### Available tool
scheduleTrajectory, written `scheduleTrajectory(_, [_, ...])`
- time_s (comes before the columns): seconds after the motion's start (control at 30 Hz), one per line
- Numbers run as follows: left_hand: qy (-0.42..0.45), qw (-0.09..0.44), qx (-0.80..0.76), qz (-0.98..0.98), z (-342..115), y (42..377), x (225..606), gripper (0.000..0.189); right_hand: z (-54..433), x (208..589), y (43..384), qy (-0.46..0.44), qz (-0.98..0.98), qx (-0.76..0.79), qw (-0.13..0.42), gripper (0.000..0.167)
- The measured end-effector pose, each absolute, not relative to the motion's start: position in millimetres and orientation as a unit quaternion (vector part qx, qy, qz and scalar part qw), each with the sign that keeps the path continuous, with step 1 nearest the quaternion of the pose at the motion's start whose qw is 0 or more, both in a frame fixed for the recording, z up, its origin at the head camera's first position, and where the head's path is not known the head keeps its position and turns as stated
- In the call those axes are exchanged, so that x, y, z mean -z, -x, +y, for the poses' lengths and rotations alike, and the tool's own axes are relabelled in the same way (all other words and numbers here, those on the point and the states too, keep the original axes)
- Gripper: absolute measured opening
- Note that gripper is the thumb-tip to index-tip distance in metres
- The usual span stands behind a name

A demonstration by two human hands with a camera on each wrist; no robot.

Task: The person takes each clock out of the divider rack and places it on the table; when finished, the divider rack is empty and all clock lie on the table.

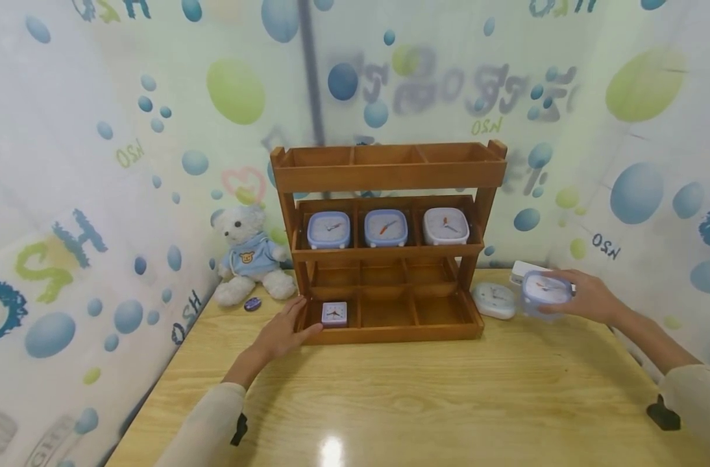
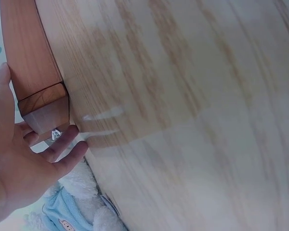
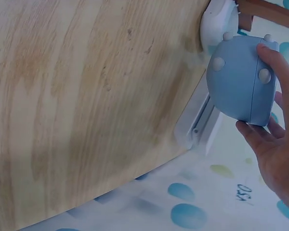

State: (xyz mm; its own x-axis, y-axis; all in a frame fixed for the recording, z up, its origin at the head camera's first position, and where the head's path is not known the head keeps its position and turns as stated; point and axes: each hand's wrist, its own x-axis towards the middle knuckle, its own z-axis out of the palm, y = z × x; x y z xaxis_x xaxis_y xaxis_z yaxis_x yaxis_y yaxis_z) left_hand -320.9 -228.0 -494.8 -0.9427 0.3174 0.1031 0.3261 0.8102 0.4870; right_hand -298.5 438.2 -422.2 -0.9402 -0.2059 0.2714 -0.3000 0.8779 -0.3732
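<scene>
Fingers (image 3: 253,137) of our right hand (image 1: 588,297) grip a rounded blue plastic clock (image 1: 544,289), frame right; some partly hidden behind it in the right wrist view. Our left hand (image 1: 278,334): fingers loosely spread, touching a tiered brown wooden rack (image 1: 390,335), centre frame. We cannot make out all of a white rectangular box (image 1: 524,269), partly covered by the clock.

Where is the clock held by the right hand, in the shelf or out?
Out. The right hand holds the blue clock to the right of the wooden shelf.

Large letters "OSH" (image 1: 79,237) mark the wall covering (image 1: 121,233); others blur.
</scene>
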Motion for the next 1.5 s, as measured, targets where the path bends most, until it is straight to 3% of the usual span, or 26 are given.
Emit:
scheduleTrajectory(0.53, [0.161, 0.008, 0.248, -0.955, -226.7, 315.2, 495.4, 0.094, 448.0, 451.6, 308.3, -0.122, -0.965, -0.217, 0.082, 0.089])
scheduleTrajectory(1.03, [0.164, 0.012, 0.252, -0.954, -225.2, 314.3, 489.8, 0.094, 452.4, 458.2, 317.5, -0.153, -0.952, -0.253, 0.085, 0.077])
scheduleTrajectory(1.5, [0.162, 0.004, 0.253, -0.954, -224.2, 314.4, 489.2, 0.095, 441.0, 439.5, 307.0, -0.125, -0.953, -0.269, 0.063, 0.083])
